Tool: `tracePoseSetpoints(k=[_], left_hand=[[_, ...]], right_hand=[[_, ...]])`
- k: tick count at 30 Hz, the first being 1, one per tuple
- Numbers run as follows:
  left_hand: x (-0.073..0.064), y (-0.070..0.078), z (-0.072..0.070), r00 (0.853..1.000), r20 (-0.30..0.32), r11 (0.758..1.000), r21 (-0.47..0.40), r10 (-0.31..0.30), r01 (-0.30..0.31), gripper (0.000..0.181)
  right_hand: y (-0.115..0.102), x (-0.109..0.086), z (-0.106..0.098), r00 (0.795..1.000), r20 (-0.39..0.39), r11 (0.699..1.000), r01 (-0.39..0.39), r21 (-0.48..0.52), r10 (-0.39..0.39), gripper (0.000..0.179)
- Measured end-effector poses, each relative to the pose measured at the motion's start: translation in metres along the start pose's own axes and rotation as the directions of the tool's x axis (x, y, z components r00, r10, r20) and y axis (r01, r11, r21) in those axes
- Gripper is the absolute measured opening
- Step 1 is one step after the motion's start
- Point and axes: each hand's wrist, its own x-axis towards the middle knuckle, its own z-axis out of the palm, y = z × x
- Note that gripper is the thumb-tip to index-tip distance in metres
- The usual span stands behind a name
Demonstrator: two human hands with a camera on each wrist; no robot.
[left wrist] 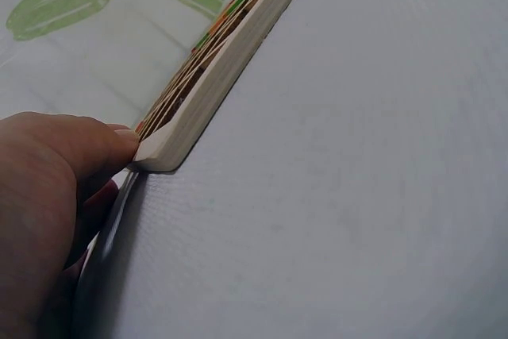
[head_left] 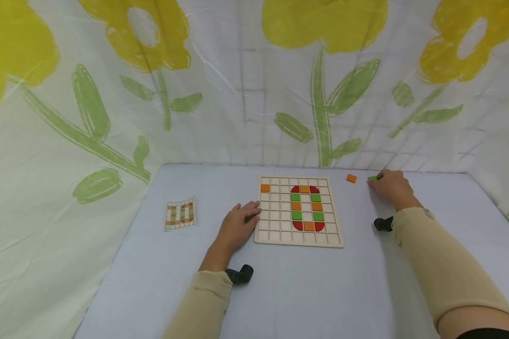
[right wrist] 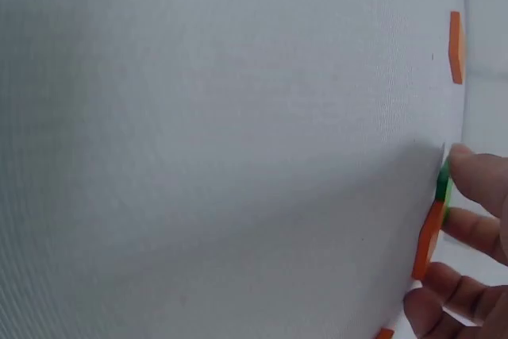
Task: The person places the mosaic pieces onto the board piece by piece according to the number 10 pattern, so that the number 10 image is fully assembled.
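Note:
A pale wooden grid board (head_left: 280,239) lies on the table, with red, green and orange tiles (head_left: 308,226) set in a tall ring on its right side. A single orange tile (head_left: 265,188) sits near its upper left corner. My left hand (head_left: 238,225) rests at the board's left edge; in the left wrist view the thumb (left wrist: 99,144) touches the board's corner (left wrist: 163,152). At the back right, my right hand (head_left: 391,187) pinches a green tile (right wrist: 443,182) between thumb and finger. Right beside it, under the fingers, is an orange tile (right wrist: 429,240).
Left of the board lies a small pattern card (head_left: 181,214). A loose orange tile (head_left: 351,178) lies between the board and my right hand. Part of another orange tile (right wrist: 385,333) shows at the bottom of the right wrist view. A flowered curtain (head_left: 220,117) hangs behind the table.

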Motion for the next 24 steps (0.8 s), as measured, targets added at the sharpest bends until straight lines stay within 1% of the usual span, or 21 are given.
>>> tracePoseSetpoints(k=[4,7,10,13,15,17,19,21,22,24], left_hand=[[0.001,0.001,0.0,1.0,0.004,1.0,-0.001,-0.009,0.009,0.031],[0.001,0.001,0.0,1.0,0.001,1.0,0.001,-0.01,0.01,0.031],[0.0,0.002,0.0,1.0,-0.001,1.0,0.008,-0.009,0.009,0.03],[-0.001,0.002,0.0,1.0,-0.002,1.0,0.016,-0.006,0.006,0.03],[-0.001,0.003,0.0,1.0,-0.003,1.0,0.018,-0.004,0.004,0.03],[-0.001,0.002,0.0,1.0,-0.005,1.0,0.018,-0.001,0.001,0.03],[-0.001,0.002,0.0,1.0,-0.006,1.0,0.016,0.002,-0.001,0.03],[-0.001,0.002,0.0,1.0,-0.005,1.0,0.015,0.001,-0.001,0.03],[-0.001,0.002,0.0,1.0,-0.005,1.0,0.016,0.0,0.0,0.03],[-0.001,0.002,0.001,1.0,-0.005,1.0,0.017,0.0,0.0,0.03]], right_hand=[[-0.003,0.002,0.004,0.999,-0.026,1.0,0.021,-0.02,-0.021,0.055],[-0.008,0.004,0.008,0.995,-0.072,0.997,0.068,-0.043,-0.071,0.049],[-0.024,0.003,0.01,0.986,-0.113,0.993,0.117,-0.033,-0.12,0.046],[-0.05,-0.001,0.01,0.971,-0.132,0.979,0.202,-0.001,-0.201,0.044],[-0.072,-0.005,0.012,0.952,-0.118,0.958,0.286,0.013,-0.283,0.041],[-0.094,-0.009,0.016,0.921,-0.089,0.924,0.383,0.013,-0.38,0.039],[-0.116,-0.014,0.022,0.89,-0.043,0.891,0.454,0.015,-0.453,0.038],[-0.137,-0.02,0.03,0.862,-0.007,0.862,0.507,0.022,-0.507,0.036],[-0.147,-0.022,0.035,0.853,0.011,0.853,0.52,0.035,-0.521,0.036],[-0.163,-0.027,0.045,0.842,0.043,0.843,0.535,0.063,-0.537,0.036]])
